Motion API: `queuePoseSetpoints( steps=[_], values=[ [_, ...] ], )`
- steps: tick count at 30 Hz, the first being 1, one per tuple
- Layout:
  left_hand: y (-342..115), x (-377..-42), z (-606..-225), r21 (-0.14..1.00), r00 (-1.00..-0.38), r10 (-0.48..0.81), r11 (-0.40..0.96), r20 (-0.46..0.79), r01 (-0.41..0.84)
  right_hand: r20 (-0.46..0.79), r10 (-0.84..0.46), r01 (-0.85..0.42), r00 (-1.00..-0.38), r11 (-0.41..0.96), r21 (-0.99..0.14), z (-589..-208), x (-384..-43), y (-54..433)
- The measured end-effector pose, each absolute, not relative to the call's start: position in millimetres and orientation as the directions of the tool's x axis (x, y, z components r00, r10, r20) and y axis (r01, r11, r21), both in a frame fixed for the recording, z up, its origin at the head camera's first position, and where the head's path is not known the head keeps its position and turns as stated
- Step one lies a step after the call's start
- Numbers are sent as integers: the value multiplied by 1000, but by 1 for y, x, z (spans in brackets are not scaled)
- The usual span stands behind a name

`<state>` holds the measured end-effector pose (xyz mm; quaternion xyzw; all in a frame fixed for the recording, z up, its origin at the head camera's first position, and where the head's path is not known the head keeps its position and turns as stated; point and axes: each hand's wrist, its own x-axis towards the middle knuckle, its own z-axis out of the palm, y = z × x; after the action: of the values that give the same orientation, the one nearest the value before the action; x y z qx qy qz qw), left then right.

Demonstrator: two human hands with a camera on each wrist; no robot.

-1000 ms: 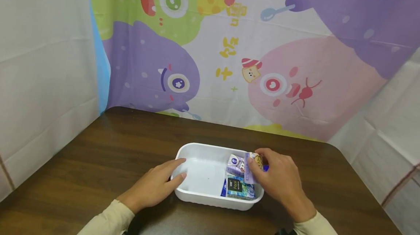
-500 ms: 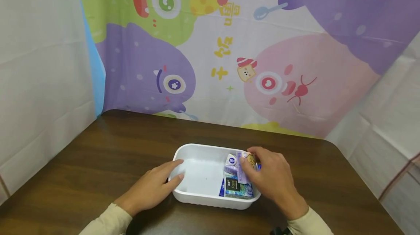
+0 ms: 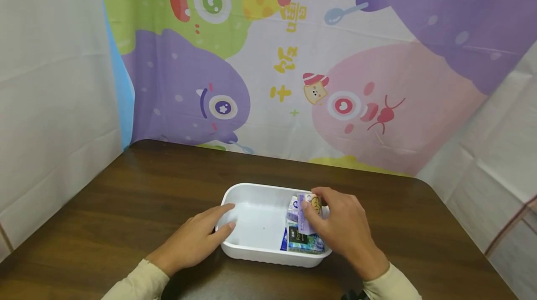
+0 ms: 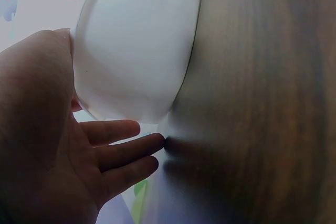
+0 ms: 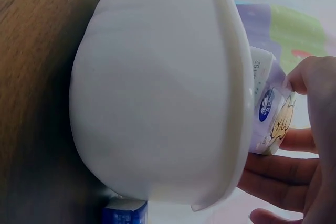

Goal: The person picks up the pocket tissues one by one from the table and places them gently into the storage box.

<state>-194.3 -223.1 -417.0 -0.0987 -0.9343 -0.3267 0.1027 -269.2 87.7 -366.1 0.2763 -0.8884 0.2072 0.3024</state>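
Observation:
A white plastic basin sits on the table. At its left end my left hand rests on the rim, thumb and forefinger reaching over it. In the left wrist view the other fingers stretch out straight beside the end wall. My right hand pinches a small purple tissue pack, printed with a yellow cartoon, above the basin's right end. Under it, inside, lie another purple-and-white tissue pack, partly covered, and a blue-green pack marked "Face". A dark blue edge shows beside that one.
The dark wooden table runs back to a cartoon-printed cloth. White cloth walls stand on both sides. In the right wrist view a blue pack shows beyond the basin's outer wall.
My right hand has shifted left with the purple pack, now overlapping more of the other purple pack. My left hand stays on the rim. The head view has turned slightly.

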Motion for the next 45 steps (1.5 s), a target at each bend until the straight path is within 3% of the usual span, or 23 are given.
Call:
queuePoseSetpoints(
  steps=[30,45],
  values=[
    [-223,-194,-417,588,-957,116,767,267,258,678,-378,-655,-630,728,-203,-370,-267,80],
    [-223,-194,-417,595,-960,117,764,253,250,649,-354,-639,-673,720,-270,-371,-262,73]
  ],
)
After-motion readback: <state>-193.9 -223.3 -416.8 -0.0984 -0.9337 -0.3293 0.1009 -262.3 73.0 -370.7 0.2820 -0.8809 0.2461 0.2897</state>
